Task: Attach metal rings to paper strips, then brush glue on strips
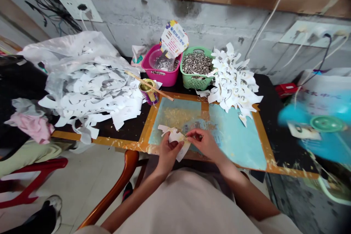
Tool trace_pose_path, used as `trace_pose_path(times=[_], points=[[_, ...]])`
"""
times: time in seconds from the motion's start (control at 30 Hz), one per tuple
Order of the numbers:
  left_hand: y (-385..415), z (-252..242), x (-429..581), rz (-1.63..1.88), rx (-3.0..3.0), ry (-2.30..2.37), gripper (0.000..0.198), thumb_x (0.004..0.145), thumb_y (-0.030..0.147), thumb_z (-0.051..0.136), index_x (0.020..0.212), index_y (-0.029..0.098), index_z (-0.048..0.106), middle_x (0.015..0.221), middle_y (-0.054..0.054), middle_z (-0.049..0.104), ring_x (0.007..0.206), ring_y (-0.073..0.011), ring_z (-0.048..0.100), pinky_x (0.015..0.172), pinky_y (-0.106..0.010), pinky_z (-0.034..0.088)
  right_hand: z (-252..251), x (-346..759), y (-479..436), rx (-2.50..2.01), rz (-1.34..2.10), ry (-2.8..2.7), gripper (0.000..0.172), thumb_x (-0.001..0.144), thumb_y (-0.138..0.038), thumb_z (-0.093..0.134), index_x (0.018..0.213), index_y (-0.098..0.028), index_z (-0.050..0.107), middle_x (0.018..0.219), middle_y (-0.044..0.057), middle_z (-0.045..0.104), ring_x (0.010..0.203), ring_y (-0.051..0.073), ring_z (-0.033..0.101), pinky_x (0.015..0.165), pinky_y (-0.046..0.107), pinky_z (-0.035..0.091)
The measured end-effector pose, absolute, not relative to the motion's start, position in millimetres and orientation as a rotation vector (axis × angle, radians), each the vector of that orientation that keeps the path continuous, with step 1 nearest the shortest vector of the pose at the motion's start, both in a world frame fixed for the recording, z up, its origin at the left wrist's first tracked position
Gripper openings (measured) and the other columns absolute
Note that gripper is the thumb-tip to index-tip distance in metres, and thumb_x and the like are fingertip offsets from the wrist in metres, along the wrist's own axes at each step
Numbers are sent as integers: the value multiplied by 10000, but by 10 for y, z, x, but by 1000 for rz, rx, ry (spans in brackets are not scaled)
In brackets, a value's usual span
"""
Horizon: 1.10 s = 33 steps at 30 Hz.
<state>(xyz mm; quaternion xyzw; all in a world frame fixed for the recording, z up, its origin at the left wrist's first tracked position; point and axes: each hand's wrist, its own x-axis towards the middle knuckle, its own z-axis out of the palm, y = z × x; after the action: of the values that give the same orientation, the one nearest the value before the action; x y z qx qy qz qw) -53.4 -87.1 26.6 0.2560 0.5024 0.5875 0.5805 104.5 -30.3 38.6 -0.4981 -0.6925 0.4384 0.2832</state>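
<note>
In front of my body, my left hand (168, 153) is closed on a white cut-out piece (175, 136) of irregular shape, with thumb and fingers at its near edge. My right hand (205, 144) is pinched at the right edge of that piece, on what looks like a small metal ring (185, 137), mostly hidden by the fingertips. Both hands hover over the near edge of a worn blue mat (236, 139) framed with brown tape. Behind them is an open tin (149, 95) with a wooden stick (160, 90) across its top.
White cut-outs and plastic heap up at left (93, 87). A pink basket (163, 77) and a green basket (194, 80) hold small metal pieces. More cut-outs (233, 80) with rings pile at right. A blurred blue fan (327, 124) stands far right; another person's shoe (55, 208) shows lower left.
</note>
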Motion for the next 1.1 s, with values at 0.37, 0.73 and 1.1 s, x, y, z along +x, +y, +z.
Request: trace_pose_path(times=[0.37, 0.73, 1.1], points=[[-923, 130, -432, 1326, 691, 1127, 515, 711, 272, 827, 1085, 209, 478, 959, -13, 673, 783, -116, 677, 734, -219, 544, 391, 1145, -275, -1258, 1244, -1881, 85, 794, -232, 665, 732, -189, 705, 703, 1, 702, 586, 117, 548, 583, 246, 420], [-1062, 333, -662, 1116, 1724, 1457, 201, 765, 228, 764, 963, 240, 736, 848, -62, 711, 895, -268, 670, 890, -408, 519, 305, 1550, -111, -1366, 804, -2360, 136, 755, -72, 629, 704, -183, 689, 885, 76, 645, 805, 191, 585, 723, 306, 441], [-216, 61, -218, 750, 2088, 1199, 509, 708, 53, 690, 1176, 212, 567, 995, -62, 733, 1105, -290, 646, 1178, -583, 234, 26, 1672, -200, -1132, 725, -2346, 140, 852, -143, 556, 787, -190, 671, 847, 57, 616, 794, 186, 599, 696, 290, 458]])
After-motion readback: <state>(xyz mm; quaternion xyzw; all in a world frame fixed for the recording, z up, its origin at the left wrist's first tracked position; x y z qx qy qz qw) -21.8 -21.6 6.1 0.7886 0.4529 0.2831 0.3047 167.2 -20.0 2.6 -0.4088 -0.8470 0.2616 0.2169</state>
